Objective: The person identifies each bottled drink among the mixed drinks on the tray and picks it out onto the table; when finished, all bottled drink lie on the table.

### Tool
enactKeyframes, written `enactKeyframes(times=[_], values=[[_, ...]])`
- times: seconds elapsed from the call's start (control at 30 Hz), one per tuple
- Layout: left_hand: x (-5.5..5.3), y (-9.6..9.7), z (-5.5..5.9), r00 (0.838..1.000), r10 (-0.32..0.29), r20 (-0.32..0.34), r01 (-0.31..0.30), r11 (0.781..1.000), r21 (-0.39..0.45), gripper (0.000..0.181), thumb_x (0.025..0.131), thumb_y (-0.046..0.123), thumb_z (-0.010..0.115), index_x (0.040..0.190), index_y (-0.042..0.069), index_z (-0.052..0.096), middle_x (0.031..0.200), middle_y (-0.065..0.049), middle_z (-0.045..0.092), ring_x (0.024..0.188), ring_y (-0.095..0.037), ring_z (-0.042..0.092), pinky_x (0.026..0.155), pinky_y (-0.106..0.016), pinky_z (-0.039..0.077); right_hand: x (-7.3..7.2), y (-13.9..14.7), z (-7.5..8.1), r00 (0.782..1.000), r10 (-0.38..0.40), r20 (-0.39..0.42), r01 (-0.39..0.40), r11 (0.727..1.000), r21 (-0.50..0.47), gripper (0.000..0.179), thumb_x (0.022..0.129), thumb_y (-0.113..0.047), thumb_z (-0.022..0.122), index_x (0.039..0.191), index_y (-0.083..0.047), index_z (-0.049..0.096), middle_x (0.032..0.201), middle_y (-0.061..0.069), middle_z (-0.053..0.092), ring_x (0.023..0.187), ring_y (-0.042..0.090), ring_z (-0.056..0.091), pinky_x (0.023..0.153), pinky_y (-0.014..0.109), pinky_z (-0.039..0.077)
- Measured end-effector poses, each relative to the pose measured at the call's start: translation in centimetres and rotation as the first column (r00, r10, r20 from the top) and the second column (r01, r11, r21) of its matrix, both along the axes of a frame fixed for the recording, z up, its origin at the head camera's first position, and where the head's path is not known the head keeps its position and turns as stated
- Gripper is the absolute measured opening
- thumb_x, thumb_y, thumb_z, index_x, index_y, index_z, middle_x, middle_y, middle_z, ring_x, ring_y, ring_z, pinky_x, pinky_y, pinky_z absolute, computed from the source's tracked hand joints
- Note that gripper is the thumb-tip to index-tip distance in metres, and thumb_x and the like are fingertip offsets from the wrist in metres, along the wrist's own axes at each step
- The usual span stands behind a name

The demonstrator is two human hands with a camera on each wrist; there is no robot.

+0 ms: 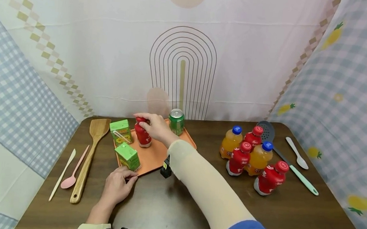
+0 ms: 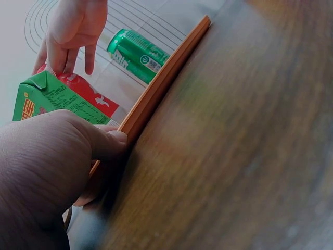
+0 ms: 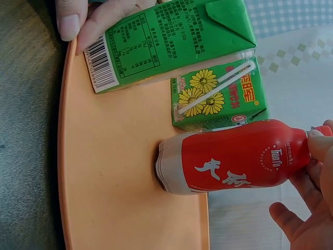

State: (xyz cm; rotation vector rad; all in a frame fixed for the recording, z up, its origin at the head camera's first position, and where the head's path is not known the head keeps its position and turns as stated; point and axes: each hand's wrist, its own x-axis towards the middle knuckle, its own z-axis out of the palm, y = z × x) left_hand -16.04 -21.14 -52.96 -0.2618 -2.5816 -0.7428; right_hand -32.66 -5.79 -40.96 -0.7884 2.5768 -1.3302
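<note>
My right hand (image 1: pixel 157 127) pinches the cap end of a red bottle (image 1: pixel 143 137), which stands on the orange tray (image 1: pixel 156 156). In the right wrist view the same red bottle (image 3: pixel 234 159) has its white base down at the tray. At the tray's front left corner my left hand (image 1: pixel 118 185) grips the rim, thumb on top in the left wrist view. Two green drink cartons stand at the tray's left side: a nearer carton (image 1: pixel 127 156) close to the left hand and a farther carton (image 1: pixel 121 131) with a straw on its face. A green can (image 1: pixel 176 122) stands at the back right corner.
Left of the tray lie a wooden spatula (image 1: pixel 92 154), a pink spoon (image 1: pixel 74 170) and a pale knife (image 1: pixel 62 174). On the right stand orange-drink bottles (image 1: pixel 259 158) and more red bottles (image 1: pixel 270 178), beside a slotted turner (image 1: pixel 300 176) and a white spoon (image 1: pixel 297 152).
</note>
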Motion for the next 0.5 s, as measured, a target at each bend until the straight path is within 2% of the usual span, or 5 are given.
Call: enactKeyframes(times=[0.2,0.5], values=[[-0.2,-0.1,0.0,1.0,-0.011,-0.012,0.012,1.0,0.01,0.012,0.072,0.006,0.083,0.073,0.016,0.076,0.07,0.009,0.06,0.07,-0.014,0.06,0.063,-0.038,0.048,0.1,0.4,-0.1,1.0,0.011,-0.019,-0.011,1.0,-0.011,0.037,0.097,-0.021,0.058,0.13,-0.038,0.059,0.125,-0.005,0.061,0.102,0.007,0.059,0.078,0.025,0.051],[0.2,0.0,0.2,0.999,0.0,0.032,0.0,1.0,0.007,0.01,0.073,0.008,0.082,0.074,0.015,0.076,0.071,0.007,0.061,0.073,-0.016,0.061,0.065,-0.039,0.049,1.1,1.4,-0.2,0.998,0.046,-0.037,-0.046,0.999,-0.003,0.037,0.097,-0.023,0.058,0.131,-0.038,0.058,0.129,-0.007,0.059,0.097,0.007,0.058,0.074,0.024,0.049]])
